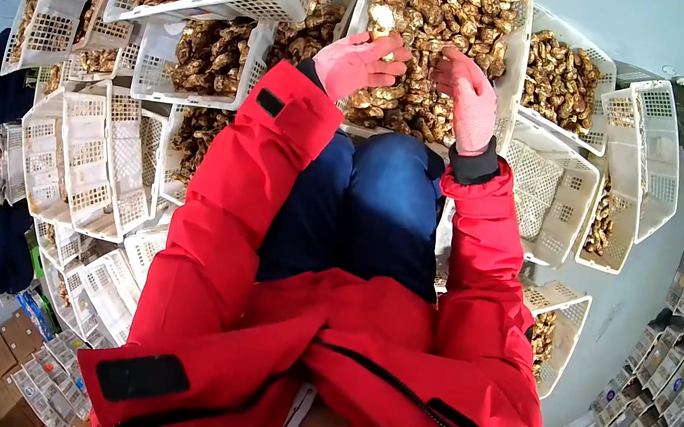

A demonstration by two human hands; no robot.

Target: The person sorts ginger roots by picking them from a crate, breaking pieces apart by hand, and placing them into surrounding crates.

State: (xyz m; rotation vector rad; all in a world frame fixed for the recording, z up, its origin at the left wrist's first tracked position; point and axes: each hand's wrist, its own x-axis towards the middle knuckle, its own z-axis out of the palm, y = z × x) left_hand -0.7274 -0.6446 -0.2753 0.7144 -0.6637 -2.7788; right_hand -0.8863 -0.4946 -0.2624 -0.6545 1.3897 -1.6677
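Both my hands, in pinkish coverings, are over a white plastic crate (519,57) heaped with lumpy golden-brown pieces (414,116) that look like oysters in the shell. My left hand (361,64) points inward from the left, its fingers loosely bent and apart. Just beyond its fingers is a pale whitish piece (382,19); contact with the hand is hard to make out. From the right comes my right hand (469,99), fingers slightly curled and spread, with nothing visible in them. A gap separates the hands, with brown pieces showing between.
Filled crates stand around, among them one at upper left (273,7) and one at right (598,135). Beside my right knee is a crate without a heap (576,209). Nested crates (87,155) stand at left. Another person in dark clothing (2,245) is at far left.
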